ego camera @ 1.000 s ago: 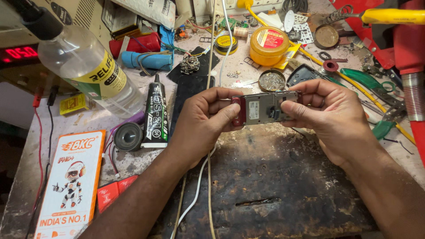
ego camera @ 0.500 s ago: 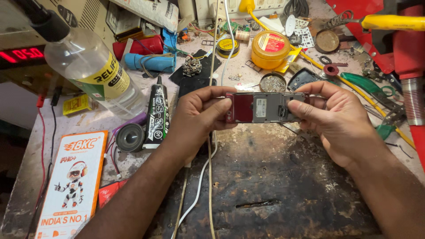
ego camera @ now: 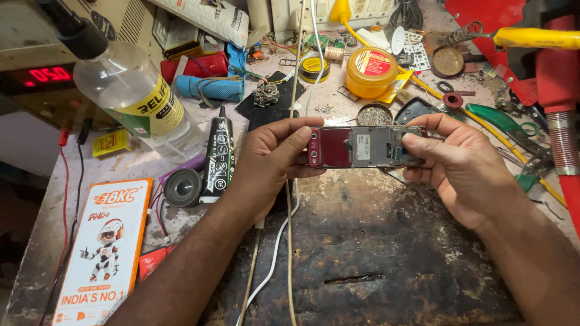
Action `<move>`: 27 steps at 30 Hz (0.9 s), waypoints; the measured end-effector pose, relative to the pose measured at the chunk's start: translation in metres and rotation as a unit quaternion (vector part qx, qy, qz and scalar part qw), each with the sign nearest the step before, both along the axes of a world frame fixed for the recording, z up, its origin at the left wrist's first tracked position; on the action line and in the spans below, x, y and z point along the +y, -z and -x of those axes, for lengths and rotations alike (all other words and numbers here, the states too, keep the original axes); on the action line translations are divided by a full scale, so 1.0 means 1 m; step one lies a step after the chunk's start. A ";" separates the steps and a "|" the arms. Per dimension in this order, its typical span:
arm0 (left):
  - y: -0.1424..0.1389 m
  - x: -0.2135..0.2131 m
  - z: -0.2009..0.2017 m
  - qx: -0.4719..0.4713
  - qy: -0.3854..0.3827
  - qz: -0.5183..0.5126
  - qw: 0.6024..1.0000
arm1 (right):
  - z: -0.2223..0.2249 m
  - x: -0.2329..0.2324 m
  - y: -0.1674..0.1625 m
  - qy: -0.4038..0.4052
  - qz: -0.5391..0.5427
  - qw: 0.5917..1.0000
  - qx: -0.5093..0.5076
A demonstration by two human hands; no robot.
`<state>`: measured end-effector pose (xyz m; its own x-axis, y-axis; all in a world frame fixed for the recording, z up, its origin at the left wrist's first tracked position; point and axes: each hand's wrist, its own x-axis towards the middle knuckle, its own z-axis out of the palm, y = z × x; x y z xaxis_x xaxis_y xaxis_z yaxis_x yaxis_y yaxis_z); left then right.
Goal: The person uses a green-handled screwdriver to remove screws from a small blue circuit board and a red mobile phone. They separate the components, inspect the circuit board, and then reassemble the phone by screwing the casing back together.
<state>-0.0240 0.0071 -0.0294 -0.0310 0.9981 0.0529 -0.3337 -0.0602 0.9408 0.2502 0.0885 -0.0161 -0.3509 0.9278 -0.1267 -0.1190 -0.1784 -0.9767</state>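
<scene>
An opened small phone body (ego camera: pixel 362 147) with a red frame, its grey inner plate showing, is held level above the worn dark work mat (ego camera: pixel 374 259). My left hand (ego camera: pixel 272 163) pinches its left end between thumb and fingers. The right end is gripped by my right hand (ego camera: pixel 459 163), whose thumb rests on the inner plate. White and tan cables (ego camera: pixel 290 205) run under the phone toward me.
A clear liquid bottle (ego camera: pixel 139 102) lies tilted at the left, beside a black glue tube (ego camera: pixel 219 154) and a small round speaker (ego camera: pixel 183 187). An orange-and-white box (ego camera: pixel 103 253) lies front left. A yellow paste tin (ego camera: pixel 370 72), a small tin of bits (ego camera: pixel 374 116), pliers (ego camera: pixel 507 124) and a red stand (ego camera: pixel 544 66) crowd the back and right.
The phone has been turned and raised a little, so that its long side now lies level between both hands. My right thumb has shifted onto its inner plate.
</scene>
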 end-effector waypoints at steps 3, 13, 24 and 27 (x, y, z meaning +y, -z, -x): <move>-0.001 -0.001 0.000 -0.005 0.000 -0.007 1.000 | -0.001 0.001 0.001 -0.011 0.008 1.000 0.005; -0.001 -0.001 0.000 -0.004 -0.016 -0.001 1.000 | -0.001 -0.001 -0.003 -0.025 0.007 1.000 0.002; -0.005 -0.005 -0.001 -0.009 -0.023 -0.016 1.000 | -0.001 -0.001 -0.003 -0.043 0.027 0.999 0.009; -0.004 -0.004 -0.002 -0.005 -0.019 -0.012 1.000 | 0.000 0.000 -0.003 -0.037 0.030 0.999 0.010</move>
